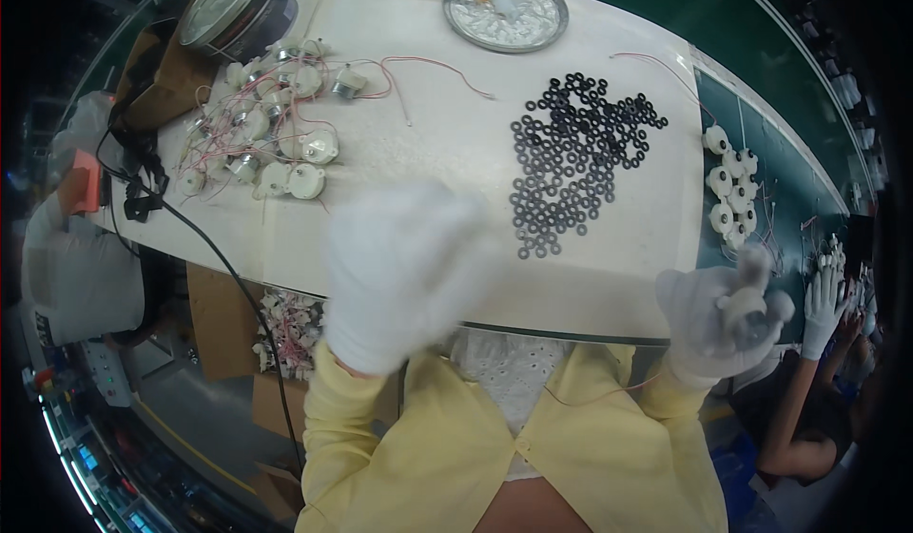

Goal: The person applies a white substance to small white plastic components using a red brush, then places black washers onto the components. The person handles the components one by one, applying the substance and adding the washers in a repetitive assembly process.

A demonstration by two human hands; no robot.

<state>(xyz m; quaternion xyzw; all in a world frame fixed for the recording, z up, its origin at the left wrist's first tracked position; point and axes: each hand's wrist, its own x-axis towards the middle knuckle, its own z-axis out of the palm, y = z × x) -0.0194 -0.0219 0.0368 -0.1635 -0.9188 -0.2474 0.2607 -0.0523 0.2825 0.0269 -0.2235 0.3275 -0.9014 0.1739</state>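
Observation:
My left hand (pixel 395 271), in a white glove, is above the front of the white table, left of the black rings. Motion smears its fingers, so what they do is hidden. At the table's right front corner, my gloved right hand (pixel 694 319) grips a small motor (pixel 747 305) with a white housing; a thin red wire trails from there toward my lap. Many black rubber rings (pixel 561 176) lie loosely spread at the centre right. More small motors (pixel 276 105) with white housings and pink wires are heaped at the left.
A round metal plate (pixel 504 34) with white paste and a red-handled brush stands at the back. Several white motors (pixel 732 186) sit on the green surface at the right. A black cable (pixel 223 257) crosses the left side. Co-workers are at both sides; one gloved hand (pixel 823 305) shows far right.

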